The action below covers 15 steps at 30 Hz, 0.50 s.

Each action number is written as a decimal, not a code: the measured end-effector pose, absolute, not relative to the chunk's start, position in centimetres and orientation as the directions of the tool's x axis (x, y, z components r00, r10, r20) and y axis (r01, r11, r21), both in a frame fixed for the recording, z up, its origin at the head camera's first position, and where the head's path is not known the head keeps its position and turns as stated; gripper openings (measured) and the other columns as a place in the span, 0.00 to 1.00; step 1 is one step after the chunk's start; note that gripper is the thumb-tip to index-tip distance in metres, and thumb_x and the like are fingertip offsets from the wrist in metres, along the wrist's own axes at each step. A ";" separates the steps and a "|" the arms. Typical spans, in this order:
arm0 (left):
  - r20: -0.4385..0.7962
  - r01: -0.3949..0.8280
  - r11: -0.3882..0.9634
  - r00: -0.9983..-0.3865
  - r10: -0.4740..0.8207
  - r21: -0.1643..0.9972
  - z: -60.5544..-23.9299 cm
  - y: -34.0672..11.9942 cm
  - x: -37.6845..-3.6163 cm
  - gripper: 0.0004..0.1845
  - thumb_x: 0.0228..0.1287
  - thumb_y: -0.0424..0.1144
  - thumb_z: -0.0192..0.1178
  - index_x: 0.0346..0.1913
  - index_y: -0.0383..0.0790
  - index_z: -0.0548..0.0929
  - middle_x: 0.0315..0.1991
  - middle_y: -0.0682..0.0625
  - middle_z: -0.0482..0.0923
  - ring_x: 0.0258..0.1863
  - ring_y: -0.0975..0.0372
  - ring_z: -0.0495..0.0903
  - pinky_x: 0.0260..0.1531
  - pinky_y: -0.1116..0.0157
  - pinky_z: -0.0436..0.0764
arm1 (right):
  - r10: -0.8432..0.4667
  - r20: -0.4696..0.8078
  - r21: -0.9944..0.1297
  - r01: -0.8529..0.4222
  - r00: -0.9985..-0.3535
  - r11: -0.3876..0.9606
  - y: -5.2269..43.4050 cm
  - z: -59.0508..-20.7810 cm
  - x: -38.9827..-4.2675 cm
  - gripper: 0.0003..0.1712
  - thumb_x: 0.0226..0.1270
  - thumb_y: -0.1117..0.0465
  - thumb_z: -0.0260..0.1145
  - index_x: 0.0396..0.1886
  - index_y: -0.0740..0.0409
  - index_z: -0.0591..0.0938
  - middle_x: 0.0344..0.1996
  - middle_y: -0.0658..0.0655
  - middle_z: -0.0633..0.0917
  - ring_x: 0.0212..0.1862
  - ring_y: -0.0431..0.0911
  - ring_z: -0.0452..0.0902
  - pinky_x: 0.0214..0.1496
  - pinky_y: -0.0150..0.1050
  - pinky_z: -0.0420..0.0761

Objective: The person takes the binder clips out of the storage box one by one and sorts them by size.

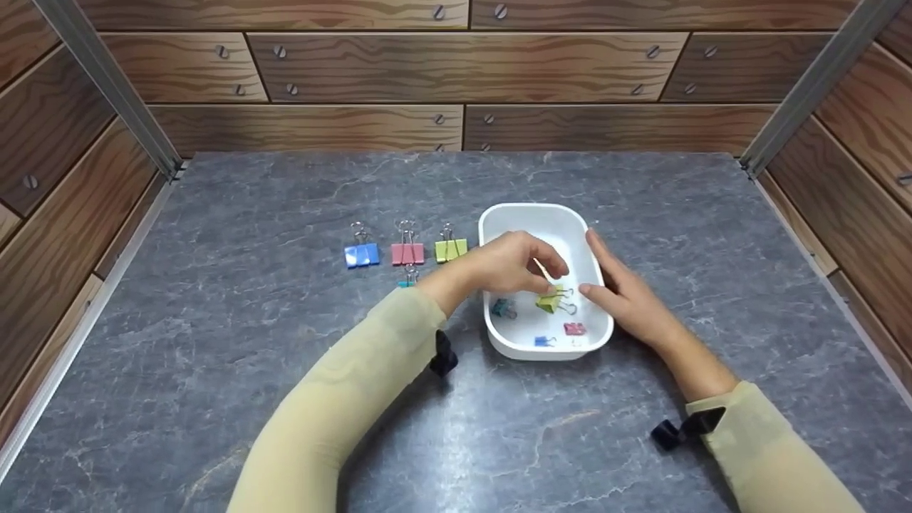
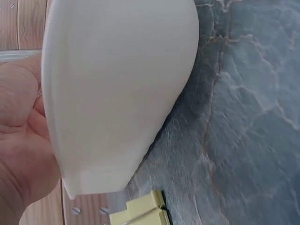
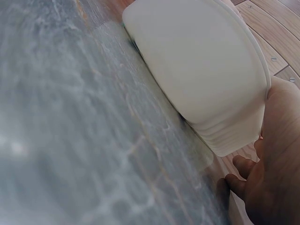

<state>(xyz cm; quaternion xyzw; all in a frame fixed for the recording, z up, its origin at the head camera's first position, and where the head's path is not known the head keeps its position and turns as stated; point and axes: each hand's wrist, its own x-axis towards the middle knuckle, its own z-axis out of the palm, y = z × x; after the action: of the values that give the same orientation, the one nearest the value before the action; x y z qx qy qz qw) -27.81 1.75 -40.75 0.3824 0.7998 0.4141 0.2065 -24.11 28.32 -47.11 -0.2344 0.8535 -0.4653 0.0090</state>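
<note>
Left hand (image 1: 509,265) pinching yellow-green metal binder clip (image 1: 550,301) inside white plastic rectangular tray (image 1: 499,221); right hand (image 1: 627,296) flat, fingers straight, against tray's outer wall beside grip.

- A grey marbled table top (image 1: 285,399) carries everything.
- A white tub (image 1: 499,221) stands on it, between the left hand (image 1: 509,263) and the right hand (image 1: 627,299).
- Just left of the left hand, a row: blue clip (image 1: 362,254), pink clip (image 1: 407,252), green clip (image 1: 450,249).
- A teal clip (image 1: 407,279) lies beside the left wrist.
</note>
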 end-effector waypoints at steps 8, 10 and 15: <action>-0.043 0.496 0.401 -0.587 0.809 0.770 -41.1 3.1 -28.2 0.19 0.69 0.30 0.71 0.61 0.34 0.87 0.56 0.45 0.88 0.51 0.58 0.87 0.51 0.74 0.80 | -0.402 0.204 -0.808 -0.386 -0.893 0.446 28.5 -47.1 -24.0 0.46 0.79 0.62 0.63 0.88 0.50 0.51 0.86 0.56 0.51 0.81 0.57 0.55 0.71 0.23 0.63; -0.047 0.504 0.407 -0.584 0.811 0.762 -41.2 3.3 -28.3 0.19 0.69 0.30 0.71 0.61 0.34 0.87 0.57 0.45 0.88 0.50 0.58 0.87 0.50 0.74 0.80 | -0.401 0.206 -0.811 -0.385 -0.893 0.440 28.5 -47.1 -24.0 0.46 0.79 0.62 0.64 0.88 0.50 0.52 0.86 0.55 0.51 0.81 0.57 0.55 0.71 0.23 0.63; -0.060 0.521 0.428 -0.582 0.811 0.738 -41.6 3.7 -28.4 0.19 0.68 0.30 0.72 0.61 0.35 0.88 0.56 0.47 0.88 0.48 0.59 0.87 0.49 0.74 0.80 | -0.400 0.207 -0.807 -0.387 -0.893 0.446 28.3 -47.1 -24.0 0.46 0.79 0.61 0.64 0.88 0.49 0.53 0.86 0.54 0.52 0.82 0.55 0.52 0.73 0.22 0.59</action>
<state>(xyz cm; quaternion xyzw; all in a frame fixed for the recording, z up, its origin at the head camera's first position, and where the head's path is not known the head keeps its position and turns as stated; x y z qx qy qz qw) -28.38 3.74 -41.60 0.4067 0.8189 0.3470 0.2088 -24.02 28.33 -47.11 -0.2312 0.8503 -0.4728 0.0068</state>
